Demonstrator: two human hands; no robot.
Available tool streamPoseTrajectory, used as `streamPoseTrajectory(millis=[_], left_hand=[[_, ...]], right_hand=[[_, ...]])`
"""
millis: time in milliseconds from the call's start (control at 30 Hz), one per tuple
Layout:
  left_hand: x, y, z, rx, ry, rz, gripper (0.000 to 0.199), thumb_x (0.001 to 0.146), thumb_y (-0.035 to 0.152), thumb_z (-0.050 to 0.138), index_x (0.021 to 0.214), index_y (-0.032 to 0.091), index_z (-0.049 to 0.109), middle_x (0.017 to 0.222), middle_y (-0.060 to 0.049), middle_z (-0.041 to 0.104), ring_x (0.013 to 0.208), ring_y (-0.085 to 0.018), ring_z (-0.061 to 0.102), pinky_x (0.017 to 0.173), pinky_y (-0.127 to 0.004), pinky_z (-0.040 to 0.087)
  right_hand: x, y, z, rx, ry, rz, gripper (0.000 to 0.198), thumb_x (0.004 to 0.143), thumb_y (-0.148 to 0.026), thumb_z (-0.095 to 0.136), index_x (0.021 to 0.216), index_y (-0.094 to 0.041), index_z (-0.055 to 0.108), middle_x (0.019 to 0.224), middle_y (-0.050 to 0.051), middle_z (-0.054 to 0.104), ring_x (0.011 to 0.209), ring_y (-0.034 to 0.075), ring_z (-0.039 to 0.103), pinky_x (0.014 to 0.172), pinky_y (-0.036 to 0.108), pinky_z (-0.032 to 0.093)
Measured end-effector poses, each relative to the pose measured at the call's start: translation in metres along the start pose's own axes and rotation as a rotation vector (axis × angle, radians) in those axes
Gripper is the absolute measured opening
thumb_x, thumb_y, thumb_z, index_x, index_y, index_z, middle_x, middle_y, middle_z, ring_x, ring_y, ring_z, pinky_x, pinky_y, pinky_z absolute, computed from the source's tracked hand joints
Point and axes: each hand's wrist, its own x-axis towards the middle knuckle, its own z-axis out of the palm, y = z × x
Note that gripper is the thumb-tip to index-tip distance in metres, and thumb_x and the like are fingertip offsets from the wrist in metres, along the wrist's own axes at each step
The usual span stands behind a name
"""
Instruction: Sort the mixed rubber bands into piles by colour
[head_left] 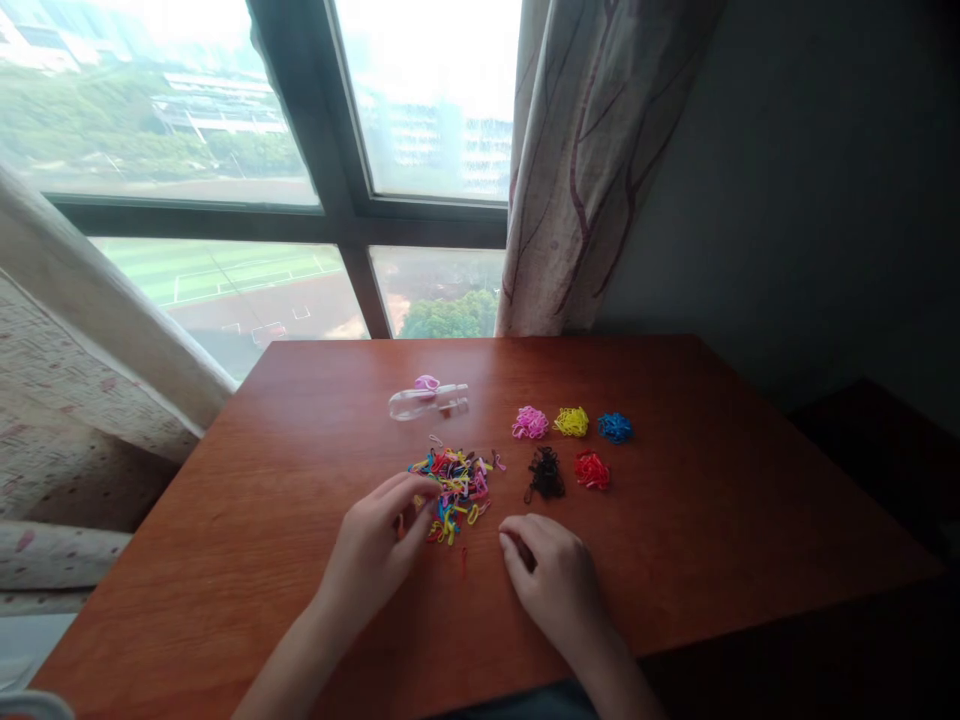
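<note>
A pile of mixed-colour plastic stitch markers [469, 482], small and pin-shaped, lies mid-table. Over its left edge is my left hand [386, 525], thumb and index finger apart and reaching among the pieces. My right hand [555, 575] rests near the table to the right of the pile, its thumb and fingertips pinched together; whatever they hold is hidden. One red stitch marker [464, 560] lies alone between the hands. Beyond my right hand are sorted heaps: black markers [546, 474], red markers [592, 470], pink markers [530, 422], yellow markers [571, 421] and blue markers [615, 427].
A clear plastic container [409, 404] with a pink part lies behind the pile on the brown wooden table [247, 520]. Past the table's far edge are a window [435, 220] and a patterned curtain [577, 170]; another curtain [82, 400] hangs at left.
</note>
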Motion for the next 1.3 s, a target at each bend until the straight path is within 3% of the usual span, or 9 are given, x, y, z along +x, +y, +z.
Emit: streamPoseTrajectory(millis=[167,333,733,933,1300], left_hand=[[-0.032,-0.019,0.002,0.057,0.021,-0.033,0.015,0.091,0.022,0.050,0.092,0.022,0.065,0.084,0.000,0.067,0.071,-0.014,0.062,0.066,-0.023,0.049],[-0.039,-0.023,0.008,0.139,-0.008,-0.047,0.018,0.094,0.022,0.048,0.102,0.024,0.063,0.095,-0.001,0.068,0.083,-0.015,0.066,0.074,-0.025,0.050],[-0.039,-0.021,0.009,0.180,-0.018,-0.049,0.017,0.094,0.022,0.048,0.100,0.025,0.063,0.094,-0.001,0.068,0.081,-0.016,0.067,0.071,-0.024,0.050],[-0.039,-0.022,0.009,0.179,-0.019,-0.046,0.017,0.094,0.023,0.047,0.100,0.025,0.063,0.093,-0.001,0.068,0.080,-0.016,0.066,0.071,-0.025,0.049],[-0.037,-0.021,0.008,0.185,-0.014,-0.048,0.018,0.093,0.024,0.047,0.098,0.025,0.065,0.093,-0.001,0.069,0.079,-0.015,0.066,0.069,-0.024,0.049]], right_hand=[[-0.005,-0.013,0.000,0.023,-0.120,-0.067,0.012,0.088,-0.014,0.056,0.086,-0.024,0.065,0.078,-0.001,0.066,0.073,0.016,0.060,0.068,0.025,0.037],[-0.005,-0.025,0.007,0.002,-0.163,-0.115,0.013,0.087,-0.014,0.058,0.081,-0.024,0.063,0.076,-0.002,0.066,0.072,0.016,0.060,0.067,0.025,0.037],[0.018,-0.020,0.019,0.063,-0.038,-0.056,0.015,0.088,-0.016,0.054,0.083,-0.022,0.066,0.076,0.001,0.068,0.069,0.016,0.063,0.065,0.024,0.042],[0.024,-0.012,0.022,0.036,0.043,-0.036,0.023,0.089,-0.015,0.052,0.104,-0.020,0.068,0.086,0.003,0.071,0.073,0.018,0.066,0.069,0.026,0.047],[0.022,-0.014,0.022,0.049,0.078,-0.059,0.017,0.088,-0.015,0.052,0.087,-0.021,0.068,0.077,0.002,0.069,0.068,0.016,0.064,0.064,0.024,0.046]])
